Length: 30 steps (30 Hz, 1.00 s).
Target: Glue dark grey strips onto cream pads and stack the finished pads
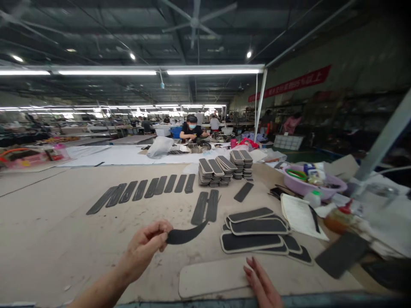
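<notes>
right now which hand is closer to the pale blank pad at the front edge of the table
Right. The right hand rests with its fingers on the pale pad at its right end. The left hand is up and to the left of it, pinching a dark curved strip.

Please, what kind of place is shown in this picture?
Probably a factory workshop, perhaps for shoe parts. Dark strips lie in a row on a long worktable, padded pieces stand in stacks, and another person works at a further table. The left hand holds a curved black piece.
</notes>
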Motion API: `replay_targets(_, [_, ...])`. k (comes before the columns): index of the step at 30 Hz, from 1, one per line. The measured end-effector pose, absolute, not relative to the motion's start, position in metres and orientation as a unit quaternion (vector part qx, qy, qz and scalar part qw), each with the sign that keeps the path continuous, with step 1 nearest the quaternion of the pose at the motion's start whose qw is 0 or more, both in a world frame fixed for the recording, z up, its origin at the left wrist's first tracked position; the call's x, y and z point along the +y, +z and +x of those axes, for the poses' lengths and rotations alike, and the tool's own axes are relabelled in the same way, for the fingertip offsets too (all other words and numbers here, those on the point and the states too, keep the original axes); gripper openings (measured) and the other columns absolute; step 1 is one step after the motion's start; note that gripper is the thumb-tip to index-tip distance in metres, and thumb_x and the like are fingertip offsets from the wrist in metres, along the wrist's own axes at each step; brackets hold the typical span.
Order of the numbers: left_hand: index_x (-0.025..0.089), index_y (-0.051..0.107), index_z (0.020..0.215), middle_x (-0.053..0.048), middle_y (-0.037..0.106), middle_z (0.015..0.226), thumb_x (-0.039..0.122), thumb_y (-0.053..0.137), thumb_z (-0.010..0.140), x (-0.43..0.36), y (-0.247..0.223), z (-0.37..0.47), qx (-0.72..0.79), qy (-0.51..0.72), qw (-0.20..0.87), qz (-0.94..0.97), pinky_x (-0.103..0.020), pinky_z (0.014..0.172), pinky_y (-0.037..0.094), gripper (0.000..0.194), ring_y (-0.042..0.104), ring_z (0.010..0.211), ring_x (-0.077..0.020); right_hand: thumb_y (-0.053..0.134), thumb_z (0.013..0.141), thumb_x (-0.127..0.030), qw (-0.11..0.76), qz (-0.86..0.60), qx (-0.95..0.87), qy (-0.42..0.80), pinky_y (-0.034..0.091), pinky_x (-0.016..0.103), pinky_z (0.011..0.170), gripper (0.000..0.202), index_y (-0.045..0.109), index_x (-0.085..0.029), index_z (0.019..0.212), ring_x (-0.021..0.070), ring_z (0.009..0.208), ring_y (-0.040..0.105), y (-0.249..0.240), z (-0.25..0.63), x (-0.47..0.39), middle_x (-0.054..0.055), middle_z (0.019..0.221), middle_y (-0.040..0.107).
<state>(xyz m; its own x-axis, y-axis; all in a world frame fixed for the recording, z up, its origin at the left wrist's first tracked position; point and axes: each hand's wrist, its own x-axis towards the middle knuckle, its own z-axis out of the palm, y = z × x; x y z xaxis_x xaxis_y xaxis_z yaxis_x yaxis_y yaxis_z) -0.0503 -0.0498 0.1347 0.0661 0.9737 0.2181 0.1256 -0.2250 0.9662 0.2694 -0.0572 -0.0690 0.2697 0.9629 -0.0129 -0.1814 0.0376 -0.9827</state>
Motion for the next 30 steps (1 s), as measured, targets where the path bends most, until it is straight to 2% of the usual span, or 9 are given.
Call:
replay_targets(5, [0.014, 0.06, 0.065, -0.003, 0.051, 0.074, 0.034, 0.069, 0.069, -0.081, 0.131, -0.028, 0.433, 0.487, 0.579, 0.49, -0.021, 0.053, 0.037, 0.022, 0.044, 0.062, -0.011, 0.06, 0.076, -0.054, 0.623, -0.398, -0.291, 0.607, 0.041, 0.044, 0.098, 0.055, 0.053, -0.027, 0.123, 0.024, 0.108, 0.057, -0.032, 0.257, -0.075, 0.008, 0.13, 0.053])
replay_targets(7, [0.014, 0.063, 0.068, -0.003, 0.052, 0.074, 0.034, 0.071, 0.066, -0.085, 0.124, -0.022, 0.453, 0.476, 0.607, 0.447, -0.02, 0.055, 0.039, 0.022, 0.046, 0.065, -0.0117, 0.057, 0.078, -0.054, 0.615, -0.381, -0.282, 0.631, 0.041, 0.043, 0.097, 0.05, 0.056, -0.027, 0.12, 0.0235, 0.107, 0.057, -0.023, 0.26, -0.078, 0.008, 0.125, 0.057])
replay_targets(10, [0.014, 0.066, 0.073, -0.004, 0.055, 0.075, 0.033, 0.074, 0.063, -0.089, 0.11, -0.018, 0.479, 0.466, 0.635, 0.388, -0.022, 0.062, 0.044, 0.023, 0.05, 0.07, -0.014, 0.064, 0.074, -0.047, 0.604, -0.394, -0.291, 0.629, 0.043, 0.039, 0.094, 0.042, 0.063, -0.023, 0.109, 0.0233, 0.104, 0.058, -0.012, 0.266, -0.082, 0.008, 0.111, 0.065])
replay_targets(12, [0.014, 0.066, 0.073, -0.003, 0.055, 0.072, 0.032, 0.074, 0.061, -0.09, 0.097, -0.018, 0.489, 0.46, 0.644, 0.367, -0.023, 0.059, 0.044, 0.023, 0.048, 0.066, -0.0132, 0.066, 0.073, -0.041, 0.599, -0.406, -0.287, 0.627, 0.047, 0.035, 0.087, 0.034, 0.067, -0.022, 0.101, 0.0218, 0.094, 0.061, -0.006, 0.27, -0.085, 0.007, 0.102, 0.068])
replay_targets(15, [0.014, 0.064, 0.07, -0.001, 0.051, 0.068, 0.031, 0.073, 0.062, -0.092, 0.075, -0.02, 0.503, 0.46, 0.645, 0.346, -0.02, 0.05, 0.038, 0.02, 0.042, 0.057, -0.0098, 0.062, 0.076, -0.04, 0.591, -0.414, -0.256, 0.643, 0.051, 0.027, 0.066, 0.024, 0.068, -0.021, 0.091, 0.0175, 0.075, 0.062, -0.002, 0.278, -0.086, 0.005, 0.09, 0.069])
replay_targets(18, [0.014, 0.064, 0.073, 0.0, 0.052, 0.07, 0.032, 0.071, 0.065, -0.094, 0.054, -0.025, 0.519, 0.455, 0.645, 0.327, -0.02, 0.05, 0.038, 0.021, 0.043, 0.059, -0.0092, 0.062, 0.076, -0.042, 0.58, -0.43, -0.226, 0.654, 0.049, 0.024, 0.054, 0.029, 0.067, -0.018, 0.089, 0.0167, 0.07, 0.061, -0.003, 0.285, -0.085, 0.006, 0.085, 0.068])
replay_targets(22, [0.014, 0.064, 0.076, 0.002, 0.052, 0.07, 0.034, 0.068, 0.071, -0.096, 0.034, -0.033, 0.515, 0.444, 0.657, 0.324, -0.019, 0.051, 0.038, 0.02, 0.043, 0.057, -0.0077, 0.062, 0.075, -0.047, 0.557, -0.44, -0.219, 0.67, 0.051, 0.024, 0.059, 0.037, 0.069, -0.015, 0.093, 0.0163, 0.077, 0.061, -0.006, 0.29, -0.084, 0.007, 0.087, 0.067])
replay_targets(27, [0.015, 0.061, 0.072, 0.001, 0.054, 0.067, 0.034, 0.068, 0.069, -0.099, 0.024, -0.038, 0.511, 0.436, 0.682, 0.29, -0.022, 0.056, 0.041, 0.02, 0.048, 0.058, -0.0097, 0.072, 0.068, -0.042, 0.507, -0.504, -0.309, 0.627, 0.051, 0.027, 0.072, 0.038, 0.069, -0.019, 0.098, 0.0182, 0.088, 0.06, -0.014, 0.287, -0.083, 0.005, 0.101, 0.068])
replay_targets(30, [0.015, 0.059, 0.073, 0.002, 0.054, 0.065, 0.036, 0.068, 0.069, -0.101, 0.016, -0.039, 0.524, 0.413, 0.682, 0.299, -0.021, 0.055, 0.04, 0.024, 0.048, 0.056, -0.0092, 0.071, 0.067, -0.043, 0.489, -0.525, -0.333, 0.611, 0.051, 0.029, 0.072, 0.038, 0.07, -0.018, 0.095, 0.0186, 0.083, 0.061, -0.016, 0.285, -0.081, 0.004, 0.097, 0.068])
